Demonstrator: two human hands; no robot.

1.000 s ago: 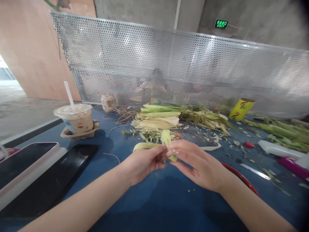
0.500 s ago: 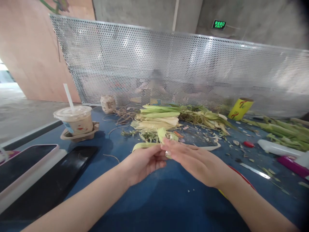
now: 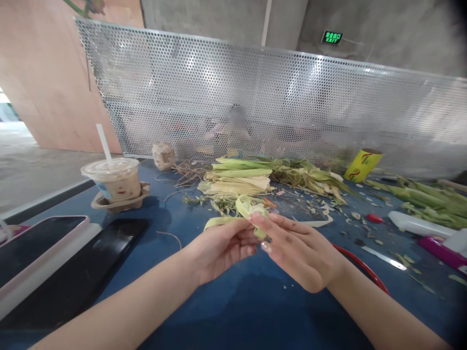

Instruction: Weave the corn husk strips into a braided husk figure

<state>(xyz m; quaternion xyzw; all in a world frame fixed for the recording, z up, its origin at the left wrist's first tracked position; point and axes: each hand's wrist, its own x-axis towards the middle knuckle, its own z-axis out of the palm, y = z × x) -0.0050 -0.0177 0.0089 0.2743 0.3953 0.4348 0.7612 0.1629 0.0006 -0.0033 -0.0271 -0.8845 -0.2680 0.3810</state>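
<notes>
A pale green strip of corn husk, bent into a loop at its top, stands between my two hands. My left hand pinches it from the left, fingers curled under. From the right, my right hand presses its fingers against the same husk; its fingertips partly hide the lower end. Another husk strip sticks out behind my left hand. Just beyond lie a stack of flat corn husks and a small heap of dried leaves.
At left are an iced drink cup in a carton holder, a phone and a black tablet-like slab. To the right lie a metal blade, a white glue gun-like tool and a yellow roll. A perforated metal screen stands behind.
The husk's upper end has curled over into a loop. My right hand has turned and shifted slightly right, its fingers now more bent; my left hand has moved little.
</notes>
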